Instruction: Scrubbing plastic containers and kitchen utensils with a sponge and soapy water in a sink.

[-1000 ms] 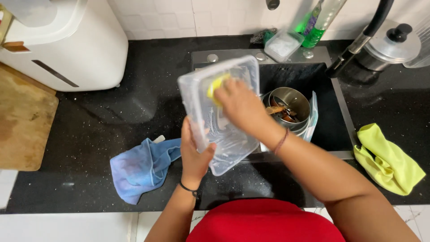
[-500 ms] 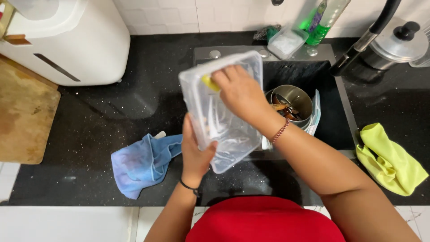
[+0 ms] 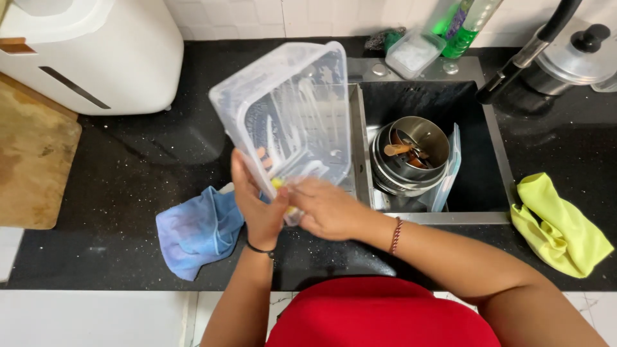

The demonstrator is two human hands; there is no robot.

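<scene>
Since the earlier frames the right hand [image 3: 328,209] has come down from the upper inside of the clear plastic container [image 3: 289,112] to its lower edge, and the container has swung further left, now sitting above the black bench [image 3: 128,167] rather than over the sink [image 3: 495,160]. Seen from above, the container is tilted with its open side toward the viewer, streaked with suds and water across its walls. The left hand [image 3: 257,199] is clamped on the container's lower left rim, thumb on the outside. The right hand is closed around a yellow sponge [image 3: 277,184], only a sliver of which shows, pressed against the container's bottom edge. At three o'clock from the container the sink holds stacked steel pots [image 3: 411,157] with food scraps inside and a flat lid leaning beside them, none showing suds. A blue cloth [image 3: 196,228] lies on the bench at seven o'clock from the hands; a yellow-green cloth [image 3: 559,225] lies at the far right, at three o'clock. A white appliance [image 3: 90,54] stands at ten o'clock, a green bottle [image 3: 469,26] at one o'clock. Judged from this, scrubbing of the container looks well advanced, the soap not yet rinsed off, and the pots appear unwashed.
</scene>
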